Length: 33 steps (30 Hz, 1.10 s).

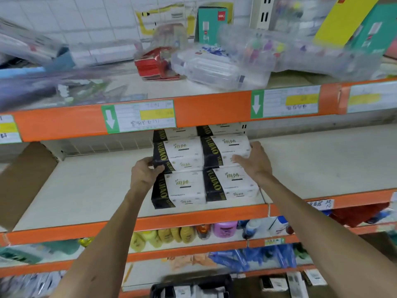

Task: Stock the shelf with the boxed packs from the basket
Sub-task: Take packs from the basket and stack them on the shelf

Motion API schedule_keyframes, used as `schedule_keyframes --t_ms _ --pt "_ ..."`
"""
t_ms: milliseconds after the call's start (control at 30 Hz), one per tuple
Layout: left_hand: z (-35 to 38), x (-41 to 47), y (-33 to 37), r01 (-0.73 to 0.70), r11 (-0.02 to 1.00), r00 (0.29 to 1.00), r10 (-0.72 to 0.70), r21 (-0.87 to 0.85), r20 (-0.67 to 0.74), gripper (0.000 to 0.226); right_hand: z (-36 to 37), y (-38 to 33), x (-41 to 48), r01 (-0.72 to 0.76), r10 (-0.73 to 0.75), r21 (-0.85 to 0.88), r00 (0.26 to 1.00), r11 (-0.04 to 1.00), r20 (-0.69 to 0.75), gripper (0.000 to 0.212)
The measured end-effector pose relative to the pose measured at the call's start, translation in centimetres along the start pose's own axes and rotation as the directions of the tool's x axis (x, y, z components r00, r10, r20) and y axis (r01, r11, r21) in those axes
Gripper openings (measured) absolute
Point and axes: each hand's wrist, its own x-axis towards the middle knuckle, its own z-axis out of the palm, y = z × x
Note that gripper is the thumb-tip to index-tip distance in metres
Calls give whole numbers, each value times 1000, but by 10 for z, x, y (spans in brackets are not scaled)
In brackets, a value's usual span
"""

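Your hands are both on the upper row of white-and-black boxed packs: your left hand [144,171] curls its fingers round the black end of the upper left pack [179,154], and your right hand [253,159] lies across the front and right side of the upper right pack [225,150] with thumb and fingers wrapped on it. These two packs sit on top of two more of the same kind, the lower left pack [180,190] and the lower right pack [232,183], which rest at the front of the cream metal shelf [86,186]; further packs show behind, under the orange shelf edge [204,108] above. To finish this step well, I would press both upper packs inward together so their sides touch, then square their fronts flush with the lower ones, and let go only when the stack stands without leaning. Keep the printed faces outward. Bare shelf lies to either side for the next packs. Down below, the black plastic basket [193,287] is blurred, with more white packs seemingly inside
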Motion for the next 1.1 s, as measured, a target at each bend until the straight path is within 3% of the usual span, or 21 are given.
schedule_keyframes --t_ms 233,333,433,567,733,900,1100 --pt "8 -6 -1 67 996 998 -68 -66 0 43 -3 -1 7 18 -17 55 1000 998 -6 57" --pt "7 -14 3 80 993 995 -75 -82 63 61 -4 -2 1 14 -16 65 999 998 32 64" --pt "-1 -26 -6 136 986 988 -128 -94 83 77 -10 5 -19 -2 2 -43 1000 999 2 74" --pt "-8 -56 -33 116 993 993 -116 11 -30 56 -6 33 -62 49 -66 -146 992 988 -107 50" --pt "-4 -89 -36 -12 994 998 18 106 -54 40 3 41 -97 151 -177 -189 975 970 -132 40" --pt "-4 -107 -8 -229 958 973 230 170 19 25 -4 13 -117 365 -390 -262 919 894 -51 40" --pt "-7 -129 -6 -367 909 924 332 196 191 39 10 -8 -150 409 -424 -308 906 859 20 41"
